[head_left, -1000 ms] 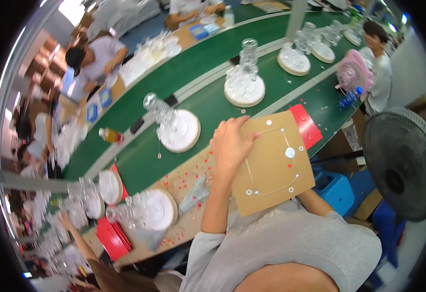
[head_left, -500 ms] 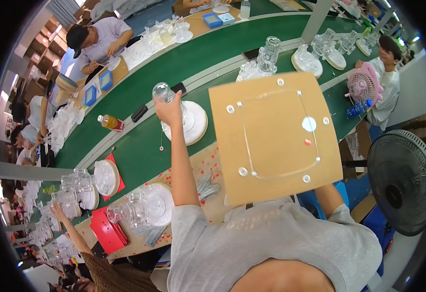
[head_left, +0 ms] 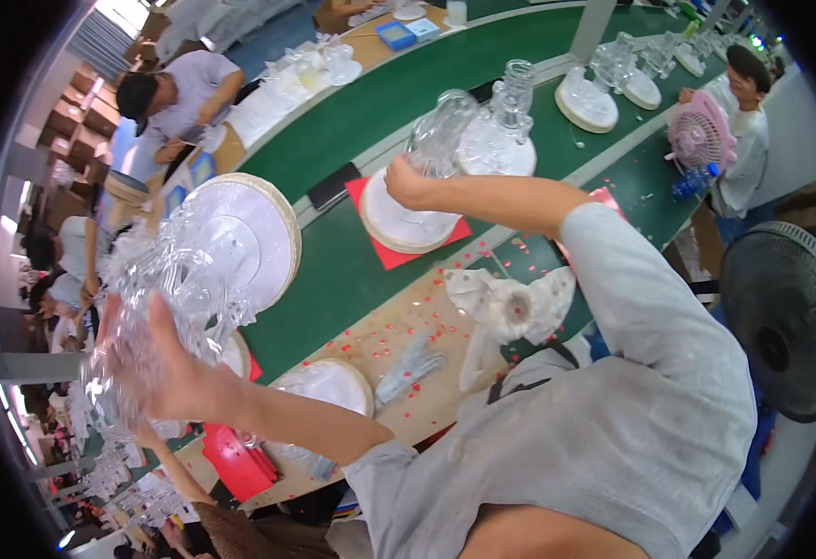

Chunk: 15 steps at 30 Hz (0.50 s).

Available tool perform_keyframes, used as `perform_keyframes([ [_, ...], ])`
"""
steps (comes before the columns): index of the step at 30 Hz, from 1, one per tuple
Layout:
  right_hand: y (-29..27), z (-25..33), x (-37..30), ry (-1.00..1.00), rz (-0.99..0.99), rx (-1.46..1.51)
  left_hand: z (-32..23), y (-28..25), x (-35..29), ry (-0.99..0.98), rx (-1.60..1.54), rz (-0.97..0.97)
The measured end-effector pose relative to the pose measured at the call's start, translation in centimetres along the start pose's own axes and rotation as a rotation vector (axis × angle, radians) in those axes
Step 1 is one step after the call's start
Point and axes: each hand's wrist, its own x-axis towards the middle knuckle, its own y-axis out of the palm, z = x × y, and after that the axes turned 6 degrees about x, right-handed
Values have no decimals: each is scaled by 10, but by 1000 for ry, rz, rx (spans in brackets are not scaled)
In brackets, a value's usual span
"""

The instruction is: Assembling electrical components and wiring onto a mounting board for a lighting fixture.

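Note:
On the left, my left hand [head_left: 170,373] is closed around a clear, sculpted ornament [head_left: 193,265]. Its round white base [head_left: 263,219] is tilted toward me, and the piece appears raised above the bench. Stretched across the green bench, my right arm brings my right hand [head_left: 411,183] onto a second clear ornament [head_left: 445,126], its fingers curled round the lower part. A round white base [head_left: 406,226] lies just below that hand, on a red card [head_left: 372,205]. My right fingertips are partly hidden.
A dark phone-like object [head_left: 333,186] lies between the two pieces. Crumpled white plastic [head_left: 510,307] and grey strips [head_left: 408,368] lie among red confetti near me. More ornaments on white bases [head_left: 587,98] line the bench. A black fan [head_left: 781,326] stands right; co-workers sit around.
The tan cardboard panel in front of me is gone from view. My left hand has moved left and nearer with an ornament; my right hand has come into view, on another ornament.

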Motion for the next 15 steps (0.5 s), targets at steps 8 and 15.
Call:
perform_keyframes([
  [8,43,96,73,-19,138,-97,-93,-79,7,89,-71,25],
  [15,-90,89,-100,-330,-48,2204,-73,-123,-9,-257,-659,119],
])
